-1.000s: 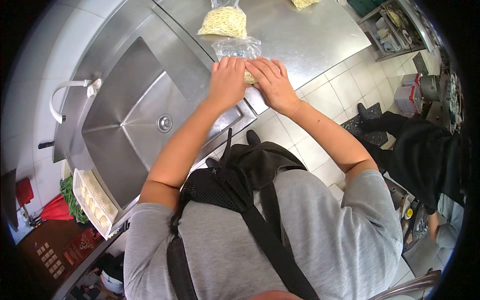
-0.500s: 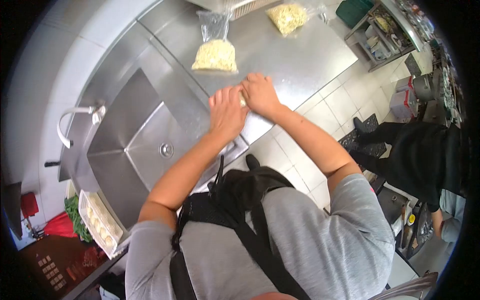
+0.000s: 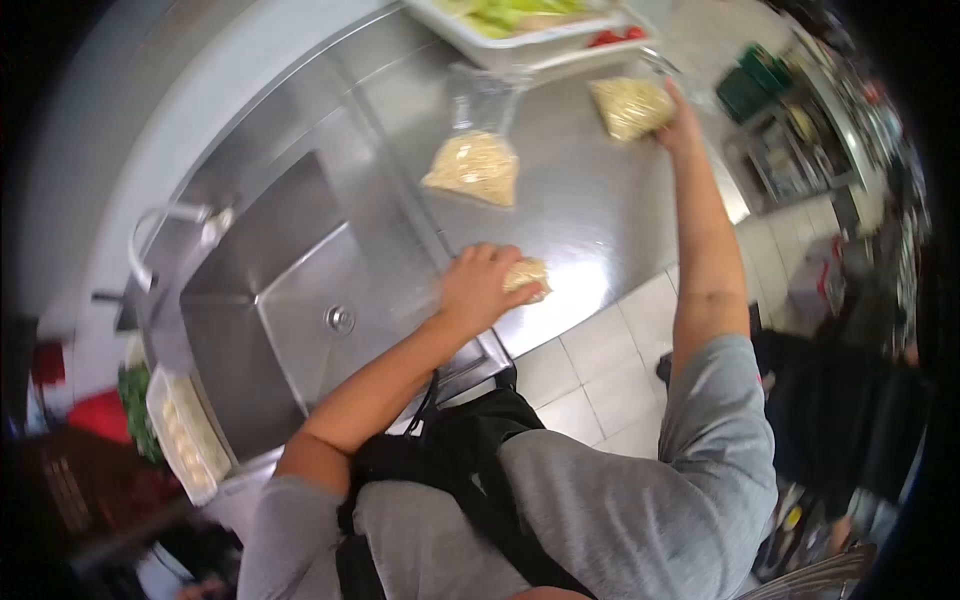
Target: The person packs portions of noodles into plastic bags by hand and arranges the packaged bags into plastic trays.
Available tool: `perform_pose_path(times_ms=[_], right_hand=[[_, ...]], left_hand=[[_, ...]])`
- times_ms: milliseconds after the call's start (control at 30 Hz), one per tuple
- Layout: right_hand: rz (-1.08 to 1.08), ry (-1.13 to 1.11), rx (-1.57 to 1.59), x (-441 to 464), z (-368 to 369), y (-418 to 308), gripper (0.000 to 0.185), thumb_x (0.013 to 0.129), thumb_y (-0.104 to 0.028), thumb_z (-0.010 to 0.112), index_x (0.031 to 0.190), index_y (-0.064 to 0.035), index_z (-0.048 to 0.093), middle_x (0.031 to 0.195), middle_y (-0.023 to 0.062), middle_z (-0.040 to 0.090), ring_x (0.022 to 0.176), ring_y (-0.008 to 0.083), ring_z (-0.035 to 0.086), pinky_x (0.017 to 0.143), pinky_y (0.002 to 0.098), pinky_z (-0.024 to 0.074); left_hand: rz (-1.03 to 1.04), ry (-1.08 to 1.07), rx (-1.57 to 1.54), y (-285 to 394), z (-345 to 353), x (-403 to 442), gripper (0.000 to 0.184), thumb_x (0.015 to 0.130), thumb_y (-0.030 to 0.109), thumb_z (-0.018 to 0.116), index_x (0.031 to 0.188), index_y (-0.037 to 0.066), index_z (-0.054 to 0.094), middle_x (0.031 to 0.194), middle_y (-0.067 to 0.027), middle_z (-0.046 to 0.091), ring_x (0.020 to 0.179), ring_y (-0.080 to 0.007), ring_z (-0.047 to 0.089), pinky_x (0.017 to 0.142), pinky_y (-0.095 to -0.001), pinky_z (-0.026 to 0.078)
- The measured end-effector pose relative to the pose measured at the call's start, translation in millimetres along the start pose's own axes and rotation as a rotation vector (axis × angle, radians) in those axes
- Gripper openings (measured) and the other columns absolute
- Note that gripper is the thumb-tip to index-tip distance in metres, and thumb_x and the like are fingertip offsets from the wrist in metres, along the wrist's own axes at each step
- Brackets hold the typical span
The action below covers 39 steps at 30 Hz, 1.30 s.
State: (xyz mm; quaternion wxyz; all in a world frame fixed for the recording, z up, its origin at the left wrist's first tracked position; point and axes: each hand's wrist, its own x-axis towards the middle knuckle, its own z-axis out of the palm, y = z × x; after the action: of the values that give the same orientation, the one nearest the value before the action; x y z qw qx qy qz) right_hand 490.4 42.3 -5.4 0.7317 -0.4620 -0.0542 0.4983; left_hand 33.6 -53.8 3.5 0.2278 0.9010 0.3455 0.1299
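Observation:
My left hand (image 3: pixel 482 285) is wrapped round a small clear bag packed with pale yellow shreds (image 3: pixel 527 276), close to the steel counter's front edge. At the counter's far right, my right hand (image 3: pixel 681 122) grips the side of a bag of yellow shredded food (image 3: pixel 630 108); its fingers are partly hidden behind the bag. Between and beyond my hands lies another clear bag of pale shreds (image 3: pixel 474 168), touched by neither hand. Its loose plastic top stretches away from me. What exactly the shreds are I cannot tell.
A steel sink (image 3: pixel 325 290) with a white tap (image 3: pixel 205 222) is to the left. A white tray of green vegetables (image 3: pixel 520 28) stands at the back. At lower left is a white basket of round pale items (image 3: pixel 187 435). A person in black (image 3: pixel 840 400) is at right.
My right hand has left my left hand and reached far right to the yellow bag. The small bag in my left hand now shows. The camera view has shifted, so the counter appears lower.

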Motion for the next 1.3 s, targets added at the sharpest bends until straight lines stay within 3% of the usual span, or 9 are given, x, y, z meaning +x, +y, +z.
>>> perform_pose_path(times_ms=[133, 333, 533, 733, 900, 933, 1000, 1100, 1300], right_hand=[[-0.059, -0.005, -0.033, 23, -15, 13, 0.038, 0.101, -0.023, 0.048, 0.128, 0.0034, 0.051, 0.123, 0.0210, 0.061, 0.113, 0.0351, 0.060, 0.097, 0.0503, 0.0504], [-0.413, 0.119, -0.429, -1, -39, 4, 0.054, 0.098, -0.035, 0.058, 0.134, 0.0045, 0.051, 0.134, 0.0137, 0.057, 0.121, 0.0290, 0.056, 0.102, 0.0418, 0.0446], [-0.472, -0.279, -0.633, -143, 21, -12, 0.062, 0.103, -0.050, 0.033, 0.143, -0.0034, 0.043, 0.148, 0.0113, 0.044, 0.136, 0.0272, 0.040, 0.114, 0.0417, 0.0298], [-0.254, -0.327, -0.407, -267, 10, 14, 0.070, 0.095, -0.053, 0.051, 0.145, -0.0043, 0.037, 0.150, 0.0138, 0.040, 0.138, 0.0311, 0.038, 0.113, 0.0492, 0.0329], [-0.248, -0.219, -0.279, -367, -10, 74, 0.070, 0.091, -0.049, 0.061, 0.143, -0.0061, 0.042, 0.150, 0.0138, 0.040, 0.139, 0.0318, 0.037, 0.113, 0.0531, 0.0340], [-0.232, -0.218, -0.253, -375, -17, 86, 0.070, 0.091, -0.049, 0.062, 0.143, -0.0061, 0.042, 0.151, 0.0132, 0.040, 0.139, 0.0317, 0.036, 0.113, 0.0527, 0.0331], [-0.261, -0.206, -0.191, -390, -10, 114, 0.068, 0.091, -0.047, 0.061, 0.143, -0.0067, 0.043, 0.152, 0.0121, 0.038, 0.141, 0.0314, 0.034, 0.115, 0.0525, 0.0308], [-0.302, -0.099, -0.121, -420, 24, 151, 0.063, 0.093, -0.044, 0.059, 0.143, -0.0095, 0.043, 0.155, 0.0099, 0.034, 0.143, 0.0315, 0.029, 0.116, 0.0530, 0.0269], [-0.324, -0.158, -0.179, -460, 109, 186, 0.058, 0.096, -0.045, 0.054, 0.142, -0.0103, 0.046, 0.157, 0.0109, 0.031, 0.145, 0.0309, 0.026, 0.117, 0.0514, 0.0234]], left_hand=[[-0.060, -0.116, -0.022, 2, -7, -3, 0.072, 0.071, 0.060, 0.074, 0.111, 0.003, 0.058, 0.113, -0.0171, 0.060, 0.112, -0.0339, 0.054, 0.093, -0.0463, 0.043], [0.051, -0.148, -0.002, 2, -15, -24, 0.072, 0.061, 0.057, 0.079, 0.100, -0.002, 0.066, 0.104, -0.0165, 0.061, 0.109, -0.0316, 0.051, 0.094, -0.0419, 0.037], [-0.034, -0.335, -0.392, -10, -41, -44, 0.082, 0.069, 0.057, 0.079, 0.115, -0.005, 0.052, 0.108, -0.0214, 0.059, 0.100, -0.0325, 0.060, 0.082, -0.0420, 0.047], [-0.230, -0.002, -0.856, -94, -96, -147, 0.076, 0.082, 0.057, 0.071, 0.118, -0.004, 0.044, 0.097, -0.0194, 0.063, 0.090, -0.0266, 0.064, 0.074, -0.0386, 0.052], [-0.632, 0.397, -0.813, -191, -242, -312, 0.075, 0.087, 0.052, 0.068, 0.134, 0.002, 0.039, 0.118, -0.0157, 0.060, 0.101, -0.0222, 0.062, 0.086, -0.0376, 0.051], [-0.633, 0.469, -0.347, -210, -280, -346, 0.074, 0.088, 0.049, 0.068, 0.137, 0.003, 0.035, 0.122, -0.0180, 0.056, 0.107, -0.0237, 0.059, 0.089, -0.0377, 0.049], [-0.569, 0.645, -0.292, -264, -336, -408, 0.064, 0.086, 0.043, 0.073, 0.125, 0.002, 0.044, 0.114, -0.0203, 0.057, 0.108, -0.0336, 0.058, 0.092, -0.0407, 0.046], [-0.349, 0.653, 0.455, -362, -410, -482, 0.055, 0.081, 0.027, 0.076, 0.124, 0.005, 0.049, 0.115, -0.0165, 0.058, 0.112, -0.0356, 0.054, 0.097, -0.0446, 0.041], [-0.491, 0.370, 0.538, -492, -437, -526, 0.057, 0.077, 0.023, 0.077, 0.126, 0.010, 0.051, 0.121, -0.0118, 0.055, 0.117, -0.0338, 0.048, 0.099, -0.0429, 0.038]])
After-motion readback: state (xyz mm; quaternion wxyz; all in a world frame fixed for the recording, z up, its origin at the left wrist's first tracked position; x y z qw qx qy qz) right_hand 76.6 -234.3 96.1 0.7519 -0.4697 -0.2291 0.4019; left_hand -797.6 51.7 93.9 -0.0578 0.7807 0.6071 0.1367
